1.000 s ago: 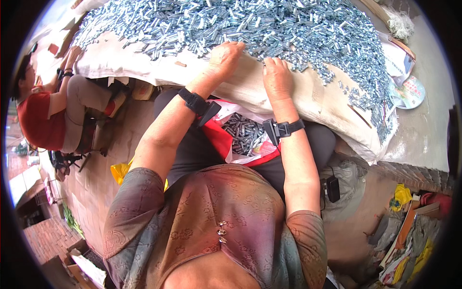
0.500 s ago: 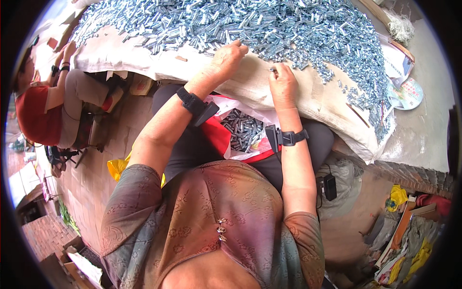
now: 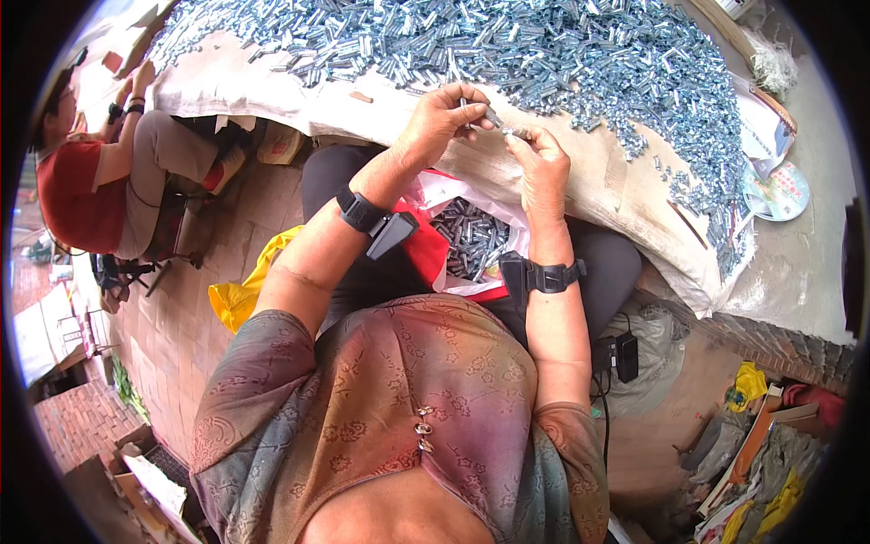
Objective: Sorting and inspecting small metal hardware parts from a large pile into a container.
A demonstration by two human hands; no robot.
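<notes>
Metal pieces [image 3: 492,117] in both hands [image 3: 441,122] [image 3: 546,172] (fan print [image 3: 777,190] illegible)

A second ago my bare left hand [image 3: 441,123] and bare right hand [image 3: 546,170] were apart at the heap of silvery-blue metal pieces [image 3: 544,54]; now they have come together over the beige woven cloth [image 3: 480,168], a small grey metal cylinder [image 3: 493,118] at my left fingertips.

Small parts [image 3: 562,54], far: metal, bright, glossy. Sheet [image 3: 254,98] beneath: cloth, matt, rough. Bag [image 3: 424,243], nearer: plastic-looking, smooth, faint sheen. Bricks [image 3: 770,341], right: rough, matt. Shirt buttons [image 3: 424,428], near: shiny, metallic.
</notes>
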